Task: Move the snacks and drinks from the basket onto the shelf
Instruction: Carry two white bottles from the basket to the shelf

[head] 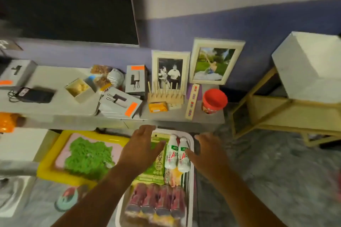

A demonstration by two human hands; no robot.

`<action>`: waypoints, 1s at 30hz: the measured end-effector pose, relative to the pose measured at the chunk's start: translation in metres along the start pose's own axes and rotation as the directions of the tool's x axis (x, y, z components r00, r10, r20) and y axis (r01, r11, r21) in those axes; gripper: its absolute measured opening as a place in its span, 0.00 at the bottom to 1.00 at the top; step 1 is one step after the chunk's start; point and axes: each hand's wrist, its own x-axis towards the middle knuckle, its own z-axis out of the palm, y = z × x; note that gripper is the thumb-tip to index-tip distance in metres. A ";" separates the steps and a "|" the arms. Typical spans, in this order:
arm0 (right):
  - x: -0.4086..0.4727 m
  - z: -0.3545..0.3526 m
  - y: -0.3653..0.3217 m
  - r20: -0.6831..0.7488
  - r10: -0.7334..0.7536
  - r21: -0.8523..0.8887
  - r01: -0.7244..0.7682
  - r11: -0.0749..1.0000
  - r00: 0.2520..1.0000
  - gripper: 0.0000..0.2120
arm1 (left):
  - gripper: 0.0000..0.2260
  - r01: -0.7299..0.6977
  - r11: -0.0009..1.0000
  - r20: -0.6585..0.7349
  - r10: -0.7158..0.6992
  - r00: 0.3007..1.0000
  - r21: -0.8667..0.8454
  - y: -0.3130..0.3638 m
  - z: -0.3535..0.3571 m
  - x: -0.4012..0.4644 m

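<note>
Both hands, the left hand (143,146) and right hand (206,153), hover open and empty over the basket (191,171), flanking its 2 white bottles (177,153).

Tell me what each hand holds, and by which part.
Nothing is held. The left hand hovers open over the green packet; the right hand is open beside the two white bottles in the basket.

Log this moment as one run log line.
left hand open over green packet | right hand open beside two white bottles | white basket full
</note>
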 end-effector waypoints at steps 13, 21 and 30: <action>0.070 0.164 0.034 0.053 0.189 -0.105 -0.183 0.978 0.980 0.41 | 0.13 0.224 0.970 0.142 -0.210 0.967 -0.092 -0.059 0.181 0.080; 0.076 0.175 0.028 0.072 0.297 -0.058 -0.293 0.954 0.952 0.44 | 0.21 0.323 0.941 0.221 -0.295 0.930 -0.101 -0.055 0.185 0.086; 0.075 0.181 0.019 0.136 0.353 -0.238 -0.316 0.919 0.926 0.40 | 0.23 0.360 0.896 0.188 -0.319 0.929 -0.261 -0.075 0.168 0.068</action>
